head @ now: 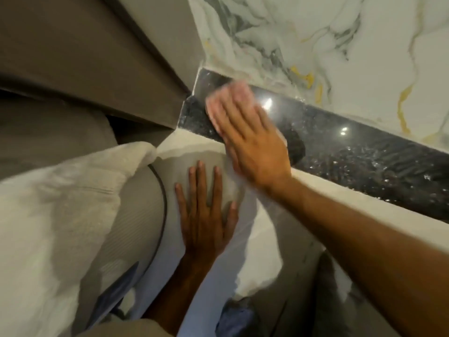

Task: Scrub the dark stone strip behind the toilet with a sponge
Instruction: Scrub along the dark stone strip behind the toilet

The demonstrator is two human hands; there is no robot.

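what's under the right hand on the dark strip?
A pink sponge shows past the fingers of the right hand, pressed flat on the dark stone strip. Most of the sponge and the stone beneath are covered by the hand; motion blur hides the edges.

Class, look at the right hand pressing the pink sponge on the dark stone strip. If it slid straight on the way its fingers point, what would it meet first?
Probably the grey wall panel at the strip's near end, just beyond the sponge under the right hand; depth is unclear.

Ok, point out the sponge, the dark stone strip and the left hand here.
sponge [230, 93], head view, pink top edge above the fingers.
dark stone strip [364, 152], head view, bare speckled top.
left hand [204, 215], head view, back of hand.
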